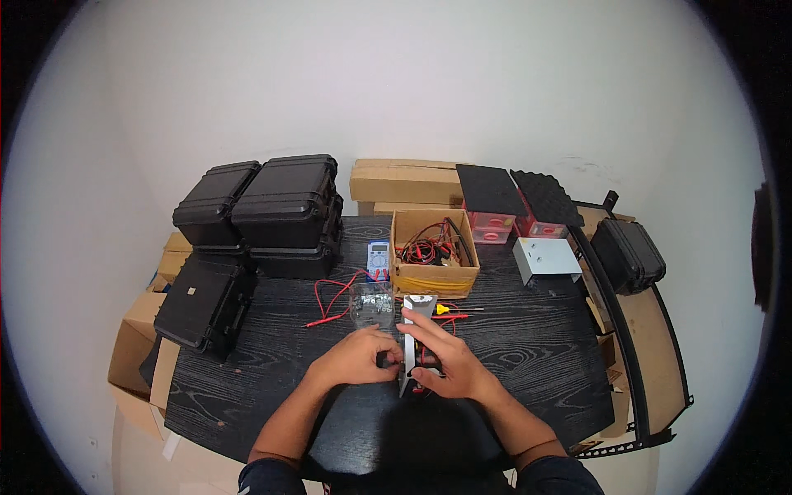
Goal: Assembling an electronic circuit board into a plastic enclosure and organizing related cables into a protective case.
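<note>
A white-and-grey metal box (410,346) stands on edge near the middle of the table, with red and dark wires showing on its right side. My right hand (450,363) steadies it, fingers over its upper edge and thumb lower down. Against its left face, my left hand (363,356) is closed in a pinch; whatever lies between those fingertips is too small or hidden to make out. Just beyond my left hand sits a clear plastic tray (373,304) with small parts in it. A yellow-handled screwdriver (445,309) lies to the right of the box, beside a red test probe (454,317).
A blue-and-white multimeter (378,260) with red leads (330,318) lies beyond the tray. Next to it stands a cardboard box (433,282) of cables. Black hard cases (285,206) are stacked at left; a white metal enclosure (548,257) and red drawers (492,223) stand at right.
</note>
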The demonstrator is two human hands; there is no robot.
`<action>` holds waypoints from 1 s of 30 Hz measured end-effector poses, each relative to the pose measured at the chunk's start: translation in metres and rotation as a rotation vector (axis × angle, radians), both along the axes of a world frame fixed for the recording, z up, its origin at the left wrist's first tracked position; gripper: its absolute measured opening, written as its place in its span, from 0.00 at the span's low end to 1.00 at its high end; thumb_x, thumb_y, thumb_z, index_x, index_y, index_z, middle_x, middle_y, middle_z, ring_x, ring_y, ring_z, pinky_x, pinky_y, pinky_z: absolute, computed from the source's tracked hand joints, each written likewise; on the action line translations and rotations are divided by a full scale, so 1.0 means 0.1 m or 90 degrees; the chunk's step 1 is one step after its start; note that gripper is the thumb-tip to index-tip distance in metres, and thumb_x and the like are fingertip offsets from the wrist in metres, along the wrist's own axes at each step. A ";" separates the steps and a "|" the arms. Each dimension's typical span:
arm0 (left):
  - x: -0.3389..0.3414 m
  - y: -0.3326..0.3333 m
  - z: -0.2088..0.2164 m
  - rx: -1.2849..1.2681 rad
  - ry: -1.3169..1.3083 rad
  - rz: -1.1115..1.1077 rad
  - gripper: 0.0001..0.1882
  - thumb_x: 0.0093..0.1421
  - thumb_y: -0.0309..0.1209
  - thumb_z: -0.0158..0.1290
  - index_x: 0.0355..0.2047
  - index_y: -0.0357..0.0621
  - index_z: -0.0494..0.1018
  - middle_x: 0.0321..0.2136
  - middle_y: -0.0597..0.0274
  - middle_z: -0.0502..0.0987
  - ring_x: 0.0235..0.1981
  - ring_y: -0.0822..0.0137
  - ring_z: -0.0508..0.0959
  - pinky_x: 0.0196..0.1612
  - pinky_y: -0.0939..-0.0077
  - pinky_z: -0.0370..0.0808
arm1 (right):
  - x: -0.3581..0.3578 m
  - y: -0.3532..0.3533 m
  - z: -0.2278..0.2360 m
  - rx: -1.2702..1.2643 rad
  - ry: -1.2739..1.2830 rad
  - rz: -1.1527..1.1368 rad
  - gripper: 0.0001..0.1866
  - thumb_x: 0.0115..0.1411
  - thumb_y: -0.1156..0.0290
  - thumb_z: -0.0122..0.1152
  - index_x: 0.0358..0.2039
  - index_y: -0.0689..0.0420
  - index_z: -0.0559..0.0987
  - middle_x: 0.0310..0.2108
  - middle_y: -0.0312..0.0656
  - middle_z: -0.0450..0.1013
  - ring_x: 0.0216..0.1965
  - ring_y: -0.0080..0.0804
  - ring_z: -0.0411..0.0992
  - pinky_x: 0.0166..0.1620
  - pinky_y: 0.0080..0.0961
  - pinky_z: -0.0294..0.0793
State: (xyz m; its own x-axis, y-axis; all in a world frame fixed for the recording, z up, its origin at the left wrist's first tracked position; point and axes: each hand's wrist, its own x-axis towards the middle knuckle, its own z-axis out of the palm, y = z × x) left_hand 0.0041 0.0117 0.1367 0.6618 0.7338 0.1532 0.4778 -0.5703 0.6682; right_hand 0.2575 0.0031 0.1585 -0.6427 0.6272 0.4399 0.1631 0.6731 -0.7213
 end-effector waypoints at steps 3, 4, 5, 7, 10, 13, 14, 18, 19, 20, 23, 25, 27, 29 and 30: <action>-0.01 0.01 -0.02 -0.011 -0.009 -0.016 0.10 0.55 0.33 0.66 0.35 0.46 0.80 0.30 0.64 0.81 0.38 0.58 0.83 0.67 0.39 0.65 | -0.01 0.00 -0.01 0.006 0.013 0.006 0.37 0.64 0.60 0.66 0.70 0.61 0.68 0.74 0.61 0.58 0.72 0.58 0.63 0.66 0.40 0.70; -0.01 0.02 -0.03 -0.032 0.009 -0.030 0.10 0.55 0.34 0.66 0.35 0.46 0.80 0.30 0.65 0.81 0.39 0.58 0.83 0.69 0.36 0.63 | -0.01 0.00 0.00 0.000 0.010 0.005 0.37 0.64 0.60 0.66 0.70 0.61 0.68 0.74 0.61 0.58 0.72 0.58 0.63 0.65 0.40 0.71; -0.01 0.02 -0.03 -0.032 0.008 -0.029 0.10 0.55 0.34 0.66 0.35 0.46 0.80 0.30 0.65 0.81 0.39 0.58 0.83 0.69 0.36 0.63 | -0.01 -0.01 0.00 -0.005 0.006 0.004 0.37 0.64 0.60 0.66 0.70 0.61 0.68 0.74 0.61 0.58 0.72 0.58 0.63 0.64 0.39 0.72; -0.02 0.00 -0.01 -0.032 0.093 -0.049 0.10 0.55 0.34 0.66 0.35 0.47 0.80 0.30 0.66 0.81 0.39 0.58 0.83 0.71 0.31 0.60 | -0.01 -0.01 0.02 -0.011 0.005 0.003 0.37 0.64 0.60 0.66 0.70 0.61 0.68 0.74 0.60 0.58 0.72 0.57 0.64 0.64 0.39 0.73; 0.01 -0.01 -0.01 -0.014 0.059 0.014 0.09 0.55 0.33 0.65 0.35 0.47 0.80 0.30 0.66 0.81 0.39 0.59 0.83 0.71 0.30 0.59 | -0.01 0.00 0.00 -0.009 0.003 0.001 0.37 0.64 0.60 0.66 0.71 0.60 0.68 0.74 0.59 0.58 0.71 0.56 0.64 0.62 0.38 0.75; 0.00 0.02 -0.05 -0.002 -0.067 0.014 0.09 0.55 0.33 0.65 0.34 0.47 0.80 0.30 0.66 0.81 0.38 0.60 0.84 0.70 0.33 0.60 | 0.00 0.01 0.01 0.014 -0.004 0.004 0.37 0.65 0.63 0.66 0.71 0.61 0.67 0.75 0.57 0.56 0.71 0.55 0.64 0.59 0.40 0.79; -0.01 0.03 -0.06 -0.002 -0.066 0.014 0.09 0.55 0.33 0.65 0.34 0.47 0.80 0.30 0.66 0.81 0.38 0.60 0.84 0.70 0.33 0.60 | 0.00 0.00 0.02 0.027 -0.010 0.011 0.36 0.65 0.67 0.66 0.71 0.62 0.66 0.76 0.55 0.55 0.71 0.55 0.64 0.57 0.42 0.83; -0.02 0.04 -0.04 -0.036 -0.054 -0.026 0.08 0.55 0.33 0.65 0.34 0.47 0.80 0.29 0.66 0.81 0.36 0.60 0.83 0.68 0.40 0.63 | -0.01 -0.03 0.06 -0.027 -0.009 0.010 0.36 0.65 0.67 0.66 0.71 0.62 0.66 0.76 0.55 0.55 0.71 0.54 0.64 0.58 0.41 0.83; -0.02 0.03 -0.02 -0.050 -0.029 -0.041 0.08 0.55 0.33 0.65 0.33 0.47 0.80 0.29 0.66 0.81 0.36 0.61 0.83 0.67 0.44 0.65 | -0.01 -0.03 0.05 -0.028 -0.005 0.006 0.36 0.65 0.63 0.66 0.71 0.60 0.67 0.76 0.56 0.56 0.70 0.53 0.66 0.54 0.36 0.83; -0.02 0.02 -0.01 -0.050 -0.029 -0.041 0.08 0.55 0.33 0.65 0.33 0.47 0.80 0.29 0.66 0.81 0.36 0.61 0.83 0.67 0.44 0.65 | -0.01 -0.03 0.04 -0.029 -0.001 0.003 0.37 0.65 0.59 0.65 0.71 0.59 0.68 0.75 0.57 0.57 0.68 0.51 0.68 0.50 0.30 0.82; -0.02 -0.01 -0.01 -0.048 0.040 -0.083 0.07 0.56 0.33 0.64 0.33 0.46 0.80 0.29 0.65 0.81 0.35 0.61 0.82 0.63 0.51 0.68 | -0.01 -0.01 0.01 -0.006 0.003 -0.001 0.37 0.65 0.59 0.65 0.71 0.59 0.68 0.75 0.57 0.58 0.68 0.51 0.68 0.49 0.30 0.82; 0.01 -0.01 -0.03 -0.019 0.089 0.013 0.07 0.55 0.31 0.64 0.32 0.45 0.80 0.29 0.63 0.82 0.35 0.61 0.83 0.58 0.53 0.70 | 0.00 0.04 -0.06 0.044 -0.001 -0.004 0.37 0.65 0.60 0.65 0.71 0.59 0.68 0.75 0.57 0.58 0.69 0.51 0.68 0.50 0.31 0.81; 0.03 0.01 0.02 -0.005 0.017 0.010 0.07 0.55 0.31 0.64 0.31 0.44 0.80 0.29 0.63 0.82 0.35 0.61 0.83 0.59 0.50 0.70 | 0.02 0.04 -0.07 0.093 -0.005 -0.010 0.37 0.64 0.60 0.65 0.71 0.59 0.68 0.75 0.57 0.58 0.69 0.52 0.68 0.50 0.31 0.81; 0.00 0.01 0.03 0.008 -0.051 0.016 0.07 0.54 0.30 0.65 0.31 0.44 0.80 0.29 0.62 0.82 0.35 0.60 0.83 0.59 0.48 0.70 | -0.02 0.00 -0.02 0.022 0.007 -0.004 0.37 0.64 0.61 0.65 0.71 0.59 0.68 0.75 0.57 0.58 0.70 0.54 0.66 0.55 0.35 0.80; 0.00 0.01 -0.01 -0.040 -0.086 0.003 0.07 0.54 0.30 0.65 0.32 0.44 0.80 0.28 0.62 0.81 0.35 0.60 0.83 0.59 0.46 0.70 | -0.03 -0.02 0.02 0.022 0.008 -0.002 0.37 0.64 0.61 0.65 0.71 0.59 0.68 0.75 0.57 0.58 0.70 0.54 0.66 0.55 0.35 0.80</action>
State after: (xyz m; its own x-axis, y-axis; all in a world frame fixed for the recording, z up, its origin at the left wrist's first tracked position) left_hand 0.0039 0.0130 0.1359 0.6346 0.7480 0.1943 0.3841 -0.5234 0.7606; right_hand 0.2548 0.0006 0.1607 -0.6344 0.6142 0.4694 0.1566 0.6967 -0.7000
